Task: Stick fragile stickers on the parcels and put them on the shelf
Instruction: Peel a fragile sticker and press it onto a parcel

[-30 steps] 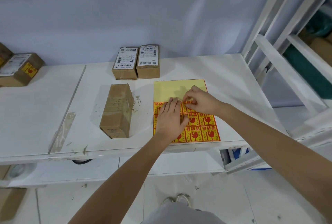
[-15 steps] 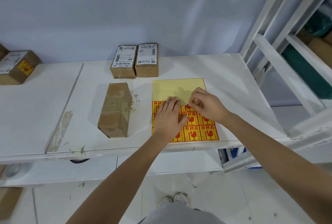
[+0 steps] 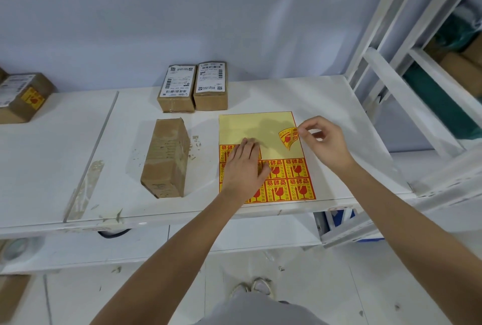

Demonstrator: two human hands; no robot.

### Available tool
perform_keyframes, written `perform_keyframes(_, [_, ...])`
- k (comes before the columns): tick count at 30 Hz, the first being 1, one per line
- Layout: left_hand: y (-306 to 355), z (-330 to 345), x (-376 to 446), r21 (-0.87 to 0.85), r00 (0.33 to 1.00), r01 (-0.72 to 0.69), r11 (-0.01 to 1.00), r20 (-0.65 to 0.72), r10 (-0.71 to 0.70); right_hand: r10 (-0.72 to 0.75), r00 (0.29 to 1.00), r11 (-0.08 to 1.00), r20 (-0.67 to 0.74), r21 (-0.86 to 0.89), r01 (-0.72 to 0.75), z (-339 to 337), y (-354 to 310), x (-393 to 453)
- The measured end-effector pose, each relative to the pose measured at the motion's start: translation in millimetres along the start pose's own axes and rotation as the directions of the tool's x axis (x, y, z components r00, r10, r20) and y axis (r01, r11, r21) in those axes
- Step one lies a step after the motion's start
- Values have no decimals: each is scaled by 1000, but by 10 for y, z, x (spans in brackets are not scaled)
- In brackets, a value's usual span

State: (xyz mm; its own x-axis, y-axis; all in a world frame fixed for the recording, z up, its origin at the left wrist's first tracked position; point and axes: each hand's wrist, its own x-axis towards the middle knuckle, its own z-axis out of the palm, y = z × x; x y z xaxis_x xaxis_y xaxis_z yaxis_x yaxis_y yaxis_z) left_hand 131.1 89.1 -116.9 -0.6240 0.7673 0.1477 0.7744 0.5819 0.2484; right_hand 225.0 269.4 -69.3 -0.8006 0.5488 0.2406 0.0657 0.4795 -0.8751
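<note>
Now right hand (image 3: 326, 142) pinches the peeled sticker (image 3: 289, 137) clear; left hand (image 3: 243, 168) still presses sheet (image 3: 247, 126) flat

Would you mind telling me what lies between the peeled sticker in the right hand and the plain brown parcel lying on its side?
In the head view, the yellow backing sheet and left hand lie between the peeled sticker and parcel.

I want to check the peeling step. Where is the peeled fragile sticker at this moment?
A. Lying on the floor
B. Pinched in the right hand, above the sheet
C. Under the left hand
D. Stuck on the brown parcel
B: the right hand pinches the curled fragile sticker above the yellow sticker sheet, while the left hand presses the sheet flat.
</note>
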Motion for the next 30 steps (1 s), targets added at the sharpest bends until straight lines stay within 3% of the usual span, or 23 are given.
perform_keyframes(3, [-18,-3,-2,-94,999,4,996,-43,-8,20,999,1000,41,8,-20,-47,-87,-10])
perform_keyframes(5, [-77,-31,10,-310,998,53,949,-14,-61,16,998,1000,64,8,-17,-46,-119,-36])
perform_keyframes(7, [-133,-116,17,-623,988,148,768,55,-146,16,997,1000,69,20,-17,-36,-159,-59])
perform_keyframes(9, [-149,-244,33,-770,970,236,593,145,-197,31,996,999,78,18,-33,-25,-207,-76])
perform_keyframes(11, [-146,-351,52,-764,974,226,604,172,-146,53,992,998,112,9,-55,-8,-255,-92])
perform_keyframes(13, [-110,-482,53,-746,993,119,655,91,-77,65,985,997,157,22,-70,12,-319,-99])
perform_keyframes(15, [-63,-605,53,-763,997,48,644,3,-71,61,977,998,202,19,-66,31,-413,-109])
perform_keyframes(20, [-3,-744,56,-762,992,127,634,94,-86,-13,968,1000,249,27,7,81,-663,-136])
perform_keyframes(25, [7,-794,-60,-754,987,133,644,40,-158,-47,964,999,263,30,40,92,-806,-178])
perform_keyframes(30, [56,-889,-192,-797,965,146,586,-16,-263,25,992,992,122,118,-39,218,-796,-282])
